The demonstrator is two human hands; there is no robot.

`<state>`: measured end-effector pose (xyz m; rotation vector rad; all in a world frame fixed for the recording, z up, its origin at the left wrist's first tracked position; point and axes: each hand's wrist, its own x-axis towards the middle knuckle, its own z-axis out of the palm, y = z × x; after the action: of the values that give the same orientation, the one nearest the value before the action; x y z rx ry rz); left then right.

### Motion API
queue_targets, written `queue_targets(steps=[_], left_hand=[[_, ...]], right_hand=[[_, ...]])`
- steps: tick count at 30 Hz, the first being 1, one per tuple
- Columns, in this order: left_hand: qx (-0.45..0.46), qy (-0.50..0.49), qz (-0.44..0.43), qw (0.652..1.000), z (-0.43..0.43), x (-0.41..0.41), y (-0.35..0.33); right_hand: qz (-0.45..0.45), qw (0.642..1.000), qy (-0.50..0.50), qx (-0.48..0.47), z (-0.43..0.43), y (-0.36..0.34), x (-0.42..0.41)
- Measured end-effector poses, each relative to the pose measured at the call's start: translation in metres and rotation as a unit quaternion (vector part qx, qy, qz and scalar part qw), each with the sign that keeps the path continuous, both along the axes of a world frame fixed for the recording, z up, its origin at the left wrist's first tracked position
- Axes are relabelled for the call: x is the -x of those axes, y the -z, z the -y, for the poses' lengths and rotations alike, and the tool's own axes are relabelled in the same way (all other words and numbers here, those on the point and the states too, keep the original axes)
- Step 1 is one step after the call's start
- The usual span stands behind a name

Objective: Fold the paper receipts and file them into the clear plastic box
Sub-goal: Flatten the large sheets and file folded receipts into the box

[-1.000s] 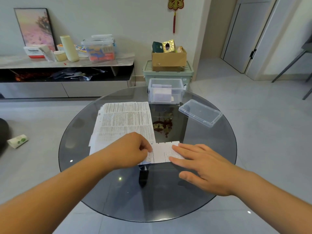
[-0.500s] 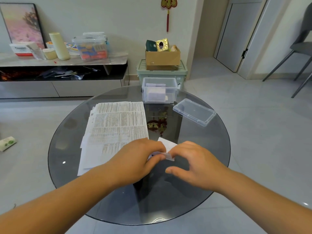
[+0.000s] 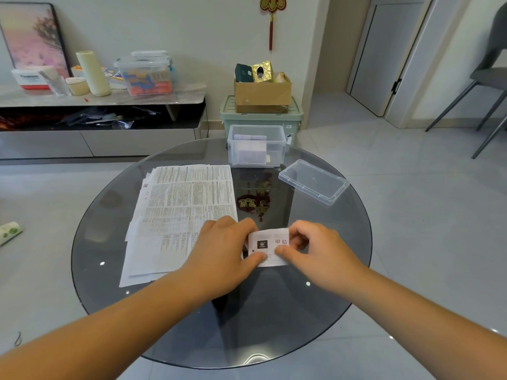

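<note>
On the worktop point(image 3: 274, 325), left, lies one stack point(image 3: 186, 204) of receipts. Near centre, the left hand point(image 3: 219, 253) pinches one folded receipt point(image 3: 270, 246), the right hand point(image 3: 321, 250) pinching its other side. Far centre stands one open box point(image 3: 256, 146); right, one lid point(image 3: 314, 181).

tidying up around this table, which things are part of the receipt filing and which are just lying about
Part of the job: folded receipt pinched by the left hand and right hand; stack of unfolded receipts; clear plastic box; lid lying beside it.

Just lying about: cardboard box on the green crate; roll on the floor; grey chair.
</note>
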<state>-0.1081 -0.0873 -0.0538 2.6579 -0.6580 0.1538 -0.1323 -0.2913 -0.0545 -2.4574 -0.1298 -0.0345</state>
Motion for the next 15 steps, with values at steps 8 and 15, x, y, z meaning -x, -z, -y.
queue_targets(steps=[8,15], left_hand=[[-0.013,0.001,-0.053,0.999,-0.001,-0.006,0.010],[-0.054,0.063,-0.117,0.990,-0.010,-0.016,0.002]], right_hand=[[0.002,0.996,-0.002,0.087,-0.008,0.007,-0.006],[0.012,0.989,-0.034,0.144,-0.005,0.009,-0.007]])
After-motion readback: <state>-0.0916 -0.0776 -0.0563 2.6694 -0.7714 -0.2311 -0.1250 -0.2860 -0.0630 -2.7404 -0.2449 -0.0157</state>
